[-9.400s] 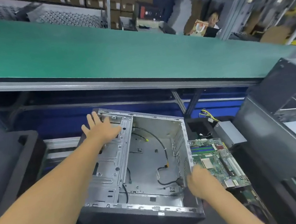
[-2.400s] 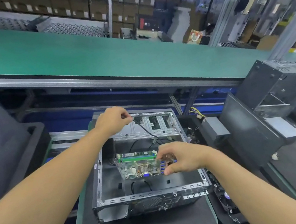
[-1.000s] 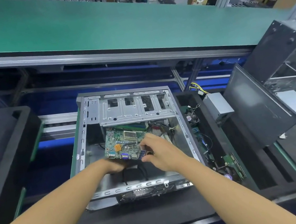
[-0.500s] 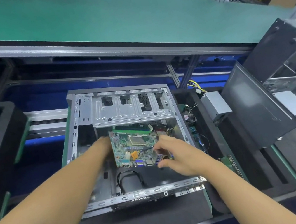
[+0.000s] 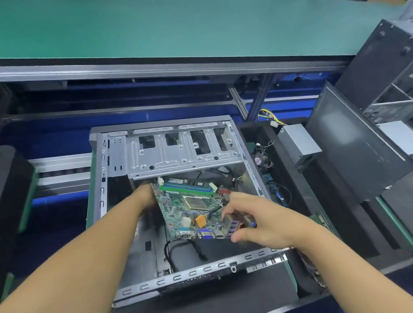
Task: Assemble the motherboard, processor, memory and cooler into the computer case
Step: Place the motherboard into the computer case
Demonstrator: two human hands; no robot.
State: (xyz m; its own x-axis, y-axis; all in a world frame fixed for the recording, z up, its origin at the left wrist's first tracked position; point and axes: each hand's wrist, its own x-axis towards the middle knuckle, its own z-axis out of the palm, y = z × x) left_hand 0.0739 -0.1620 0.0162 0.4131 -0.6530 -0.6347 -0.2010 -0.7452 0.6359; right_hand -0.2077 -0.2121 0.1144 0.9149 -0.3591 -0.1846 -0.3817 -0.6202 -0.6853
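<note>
An open silver computer case (image 5: 116, 211) lies on a black foam mat, its drive cage at the far end. Inside it a green motherboard (image 5: 182, 214) is held tilted, its port side toward me, a memory stick (image 5: 185, 185) along its far edge and a processor socket in the middle. My left hand (image 5: 144, 196) holds the board's left far edge, its fingers hidden behind the board. My right hand (image 5: 253, 220) pinches the board's near right corner at the blue ports. A black cable (image 5: 177, 250) lies loose on the case floor below.
A black foam tray (image 5: 264, 133) right of the case holds a fan and a grey power supply (image 5: 299, 141) with coloured wires. A black side panel (image 5: 355, 149) leans further right, another case beyond it. A green conveyor belt (image 5: 152, 24) runs across the back.
Both hands have tilted the motherboard up a little inside the case and shifted it slightly right; my left hand now sits at the board's far left edge.
</note>
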